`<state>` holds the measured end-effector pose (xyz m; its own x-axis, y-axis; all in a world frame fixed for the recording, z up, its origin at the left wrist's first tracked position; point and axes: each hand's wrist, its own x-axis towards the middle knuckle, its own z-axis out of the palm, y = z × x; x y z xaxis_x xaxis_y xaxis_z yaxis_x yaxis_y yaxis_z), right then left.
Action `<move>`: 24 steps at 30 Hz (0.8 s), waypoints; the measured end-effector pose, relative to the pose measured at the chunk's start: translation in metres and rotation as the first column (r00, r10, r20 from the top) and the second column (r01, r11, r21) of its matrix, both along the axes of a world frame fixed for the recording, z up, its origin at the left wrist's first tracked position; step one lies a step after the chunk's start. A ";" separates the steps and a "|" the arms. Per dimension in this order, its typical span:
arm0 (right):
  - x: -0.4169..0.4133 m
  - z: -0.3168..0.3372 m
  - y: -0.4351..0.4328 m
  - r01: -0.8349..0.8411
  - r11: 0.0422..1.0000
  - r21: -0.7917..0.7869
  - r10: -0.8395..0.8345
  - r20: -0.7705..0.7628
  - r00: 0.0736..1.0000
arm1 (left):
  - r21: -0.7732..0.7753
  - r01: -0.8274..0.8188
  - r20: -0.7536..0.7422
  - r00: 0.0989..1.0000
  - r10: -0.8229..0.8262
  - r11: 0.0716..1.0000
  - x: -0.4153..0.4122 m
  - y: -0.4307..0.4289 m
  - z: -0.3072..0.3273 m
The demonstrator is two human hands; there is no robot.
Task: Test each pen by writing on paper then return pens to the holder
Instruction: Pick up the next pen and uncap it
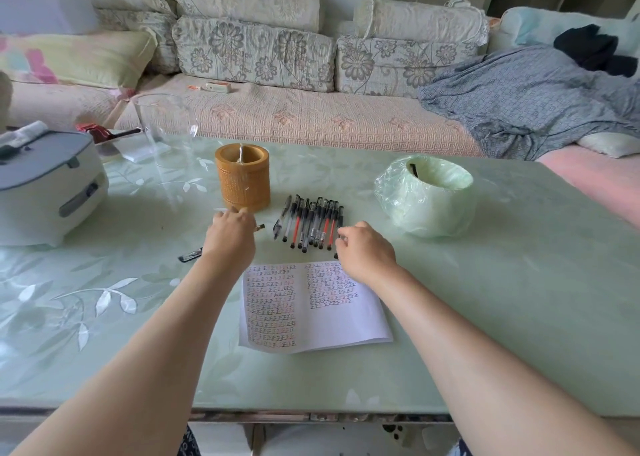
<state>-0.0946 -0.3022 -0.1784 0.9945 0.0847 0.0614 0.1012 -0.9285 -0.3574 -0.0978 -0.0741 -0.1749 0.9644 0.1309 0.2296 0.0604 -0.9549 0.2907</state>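
Pens (311, 221) lay by the holder (242, 176), testing seemingly underway.
Left hand (230, 237) gripped one pen (259, 227); right hand (365, 249) grip unclear; paper (311, 310) next.

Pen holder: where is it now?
Head view: the pen holder stands left of centre, just beyond the left hand, left of the pens.

A single wide-angle view from the person's head, facing forward and down over a table (519, 282). Both forearms enter from the bottom edge. The left hand (230, 237) and right hand (367, 251) sit close, mid-frame. A sofa (311, 119) lies beyond them.
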 end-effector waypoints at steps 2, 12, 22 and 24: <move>-0.002 0.000 -0.001 -0.038 0.998 -0.043 0.037 -0.017 0.999 | -0.037 0.098 0.092 0.991 -0.094 0.995 0.001 -0.006 0.004; -0.014 0.025 0.005 -0.254 0.901 0.351 0.210 0.160 0.965 | -0.040 0.536 0.195 0.832 -0.520 0.843 -0.018 -0.059 0.031; -0.027 0.023 -0.023 -0.234 0.900 0.368 0.194 0.141 0.971 | -0.137 0.483 -0.061 0.867 -0.494 0.865 -0.030 -0.064 0.041; -0.027 0.021 -0.032 -0.197 0.914 0.356 0.159 0.132 0.978 | -0.093 0.446 -0.161 0.876 -0.455 0.890 -0.032 -0.058 0.043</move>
